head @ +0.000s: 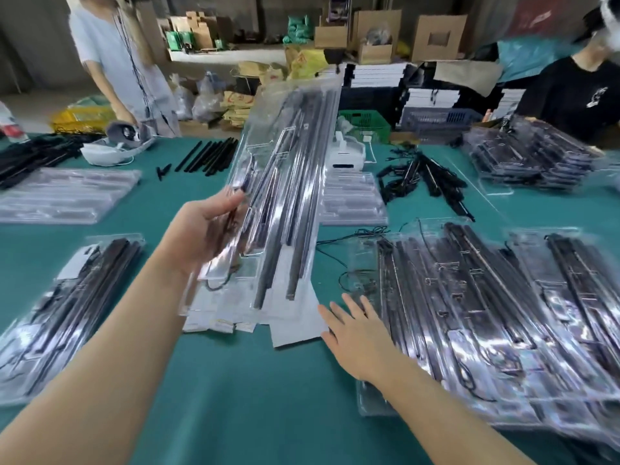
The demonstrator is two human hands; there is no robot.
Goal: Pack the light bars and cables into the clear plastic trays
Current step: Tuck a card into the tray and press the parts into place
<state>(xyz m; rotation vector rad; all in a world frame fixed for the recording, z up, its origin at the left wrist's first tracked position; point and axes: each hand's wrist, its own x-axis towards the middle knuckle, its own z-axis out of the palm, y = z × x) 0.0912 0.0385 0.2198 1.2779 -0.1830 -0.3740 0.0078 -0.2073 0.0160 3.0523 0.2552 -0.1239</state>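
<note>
I count two hands of mine, the left hand (204, 229) and the right hand (355, 340). One filled tray (285, 182) is lifted; one more filled tray (67, 310) lies at left. Two stacks of empty trays, one (60, 199) left and one (352, 199) centre. Two other people stand by: one (114, 62) far left, one (577, 92) far right. Loose black bars (208, 156) number roughly eight; blur stops an exact count.

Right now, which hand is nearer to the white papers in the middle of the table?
Right. The right hand hovers open beside the white papers; the left hand holds a packed tray above them.
</note>
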